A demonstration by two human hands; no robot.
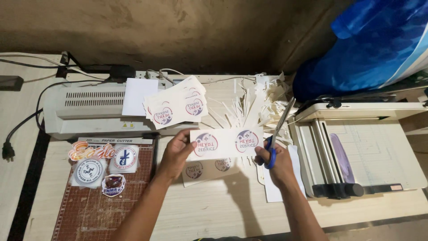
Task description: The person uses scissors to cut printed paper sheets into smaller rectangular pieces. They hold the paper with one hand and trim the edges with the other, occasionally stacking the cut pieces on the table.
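My left hand (pixel 176 154) pinches the left end of a white paper strip (pixel 226 143) printed with two round red-and-purple logos, holding it level above the table. My right hand (pixel 277 166) grips blue-handled scissors (pixel 277 134); the blades point up and away just past the strip's right end. Under the strip another printed sheet (pixel 206 172) lies on the table. A fanned stack of similar printed cards (pixel 178 105) rests on the laminator.
A white laminator (pixel 89 111) sits at the back left with a black cable. A brown cutting mat (pixel 96 201) holds several stickers (pixel 107 160). Paper offcuts (pixel 256 100) pile up behind the scissors. A paper trimmer (pixel 361 151) stands right, a blue bag (pixel 374 49) beyond it.
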